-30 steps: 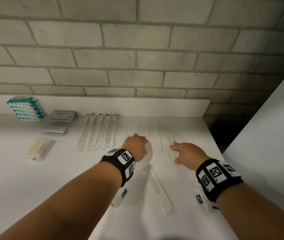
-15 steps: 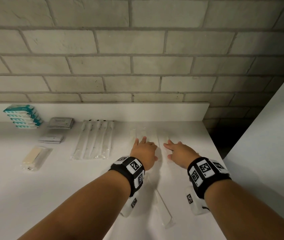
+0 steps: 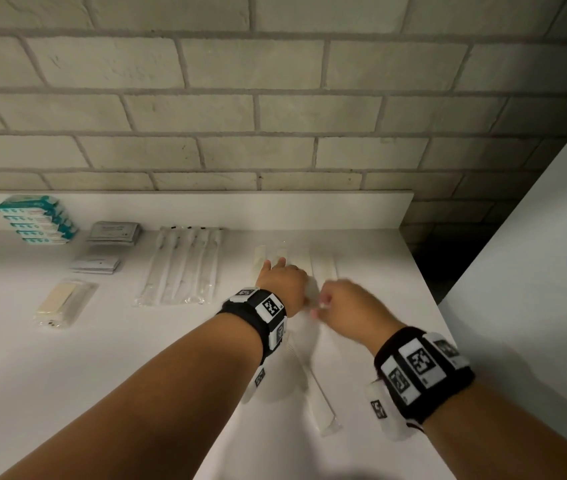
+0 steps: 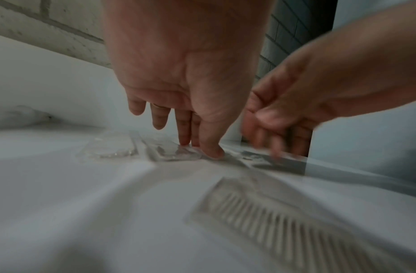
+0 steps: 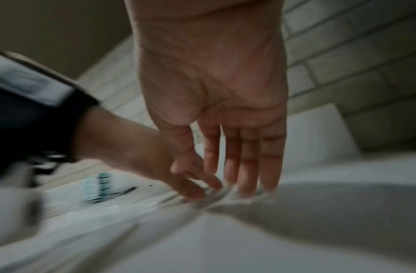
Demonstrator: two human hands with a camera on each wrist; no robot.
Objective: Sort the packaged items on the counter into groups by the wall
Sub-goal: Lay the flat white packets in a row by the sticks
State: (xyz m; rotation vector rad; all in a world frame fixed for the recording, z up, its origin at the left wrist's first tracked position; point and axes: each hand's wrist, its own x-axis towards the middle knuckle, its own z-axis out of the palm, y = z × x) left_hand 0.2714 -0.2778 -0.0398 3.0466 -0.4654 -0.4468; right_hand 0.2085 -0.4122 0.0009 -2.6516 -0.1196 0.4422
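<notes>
Nearest, a clear-wrapped white plastic comb (image 3: 320,400) lies alone at 6 o'clock on the white counter (image 3: 67,375). Beyond it, the left hand (image 3: 283,284) presses straight fingers (image 4: 210,146) onto flat clear-wrapped packets (image 3: 323,268). At 3 o'clock, the right hand (image 3: 347,306), fingers extended, touches the same wrapping. Farther, at 10 o'clock, wrapped toothbrushes (image 3: 185,268) and teal boxes (image 3: 37,220) sit by the brick wall (image 3: 275,116).

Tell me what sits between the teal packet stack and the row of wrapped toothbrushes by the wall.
A small stack of grey sachets, seen in the head view, between the teal packet stack and the wrapped toothbrushes.
</notes>
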